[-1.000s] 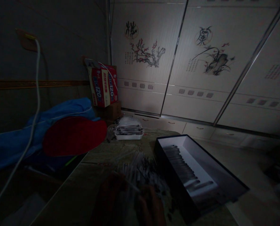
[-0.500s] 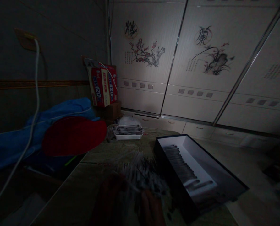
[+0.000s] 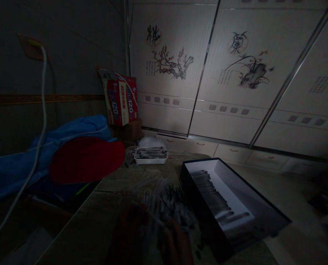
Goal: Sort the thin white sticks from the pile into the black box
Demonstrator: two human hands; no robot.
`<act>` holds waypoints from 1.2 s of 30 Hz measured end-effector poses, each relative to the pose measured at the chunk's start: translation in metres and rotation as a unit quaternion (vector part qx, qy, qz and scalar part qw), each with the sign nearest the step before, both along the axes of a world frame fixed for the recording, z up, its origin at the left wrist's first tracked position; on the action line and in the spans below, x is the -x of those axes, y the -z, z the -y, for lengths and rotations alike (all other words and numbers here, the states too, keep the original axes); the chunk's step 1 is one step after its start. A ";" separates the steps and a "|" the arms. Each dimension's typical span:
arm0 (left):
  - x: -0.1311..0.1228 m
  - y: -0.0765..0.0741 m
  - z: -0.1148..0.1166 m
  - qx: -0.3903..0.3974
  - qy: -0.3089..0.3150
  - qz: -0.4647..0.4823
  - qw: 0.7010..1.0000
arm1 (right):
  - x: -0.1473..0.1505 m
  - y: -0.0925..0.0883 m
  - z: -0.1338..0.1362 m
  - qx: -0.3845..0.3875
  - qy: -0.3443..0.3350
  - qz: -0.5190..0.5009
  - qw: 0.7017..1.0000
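In the dim light, my left hand (image 3: 129,222) is low in the middle of the view, fingers closed on one end of a thin pale rod (image 3: 152,218). The rod slants down to my right hand (image 3: 177,239), whose fingers are closed around its other end. Its exact kind is too dark to make out. Just beyond my hands, a loose pile of thin clear and dark pieces (image 3: 172,200) lies on the table (image 3: 112,180). On the right, an open dark box (image 3: 253,195) with a pale inside holds a row of slim dark tube-like pieces (image 3: 210,191).
A white tray (image 3: 151,161) full of thin sticks stands at the table's far edge. To the left are a red round thing (image 3: 88,160) and blue cloth (image 3: 75,127). A white cable (image 3: 43,99) hangs from the wall socket. Red cartons (image 3: 122,101) stand near sliding cabinet doors (image 3: 169,44).
My right hand's fingers have shifted slightly around the rod's end. My left hand stays in nearly the same place, and the box, tray and pile look unchanged.
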State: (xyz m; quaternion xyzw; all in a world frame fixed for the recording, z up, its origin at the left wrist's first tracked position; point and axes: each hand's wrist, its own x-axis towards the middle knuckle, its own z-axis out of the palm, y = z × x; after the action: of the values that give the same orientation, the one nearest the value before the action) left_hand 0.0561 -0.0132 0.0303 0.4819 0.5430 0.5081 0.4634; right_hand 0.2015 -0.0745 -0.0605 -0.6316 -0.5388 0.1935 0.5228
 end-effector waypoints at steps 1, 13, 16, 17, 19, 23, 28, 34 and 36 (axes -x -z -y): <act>0.000 0.001 -0.001 0.001 -0.003 -0.001 1.000 | 0.001 0.001 -0.001 0.008 0.006 -0.002 1.000; 0.002 0.006 0.000 -0.004 -0.028 -0.004 1.000 | 0.008 -0.008 -0.003 0.025 0.041 -0.040 0.998; 0.010 0.007 -0.003 -0.003 -0.047 -0.005 0.999 | -0.001 -0.013 -0.008 0.021 0.046 -0.052 0.997; 0.012 0.008 -0.005 -0.003 -0.052 -0.005 0.999 | -0.007 -0.015 -0.010 0.021 0.047 -0.055 0.997; 0.017 0.009 -0.008 -0.003 -0.058 -0.006 0.998 | -0.020 -0.021 -0.016 0.024 0.047 -0.057 0.997; 0.019 0.016 -0.011 0.003 -0.061 -0.020 0.998 | -0.046 -0.029 -0.026 0.038 0.090 -0.121 0.988; 0.015 0.026 -0.010 0.021 -0.037 -0.063 0.997 | -0.044 -0.024 -0.024 0.017 0.048 -0.149 0.988; 0.007 0.027 -0.009 -0.020 0.011 -0.064 0.998 | -0.007 -0.009 -0.007 -0.066 0.016 0.021 0.997; 0.009 0.025 -0.009 -0.021 -0.001 -0.054 0.998 | -0.005 -0.009 -0.005 -0.065 0.004 0.058 0.996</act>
State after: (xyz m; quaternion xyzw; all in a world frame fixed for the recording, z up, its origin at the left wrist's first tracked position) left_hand 0.0473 -0.0037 0.0054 0.5180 0.5570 0.4927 0.4226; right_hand 0.2061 -0.0700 -0.0516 -0.6085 -0.5773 0.1193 0.5312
